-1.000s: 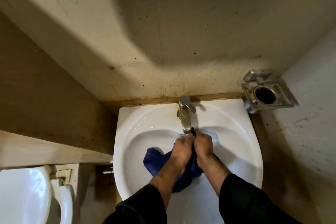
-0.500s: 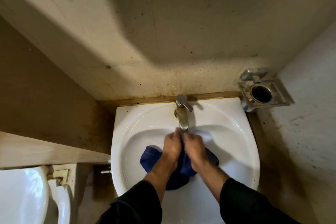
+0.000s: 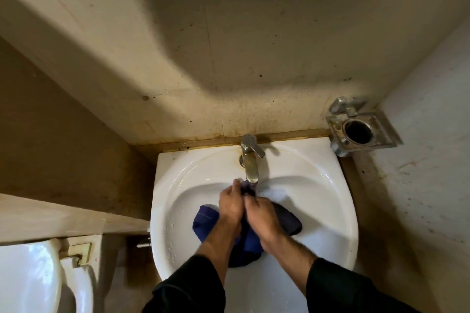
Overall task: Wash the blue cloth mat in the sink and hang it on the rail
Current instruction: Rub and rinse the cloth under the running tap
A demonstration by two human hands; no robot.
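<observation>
Cloth: the blue cloth mat (image 3: 206,221) lies bunched in the bowl of the sink (image 3: 173,180), with one lobe out to the left of the hands, a darker lobe out to the right, and a fold trailing toward the near rim between the wrists.
Left hand: the left hand (image 3: 230,204) sits over the middle of the bowl, its fingers (image 3: 236,184) closed on a gathered bit of the cloth just under the tap spout.
Right hand: the right hand (image 3: 262,216) presses against the left, touching it, fingers curled shut on the same bunch of cloth.
Tap: the metal tap (image 3: 250,160) stands at the back middle of the sink, its spout end right above the pinched cloth; whether water runs cannot be told.
Sink edges: white rim, straight along the back wall, curved at the sides and front; the cloth stays inside it on all sides.
Open room: bare bowl to the left and right of the hands and behind them beside the tap.
Left side: a toilet (image 3: 28,274) stands well apart from the sink, below a ledge (image 3: 50,216).
Right side: a metal holder (image 3: 361,129) is fixed on the wall just beside the sink's back right corner.
Sleeves: dark sleeves (image 3: 185,290) cover both forearms near the front rim.
</observation>
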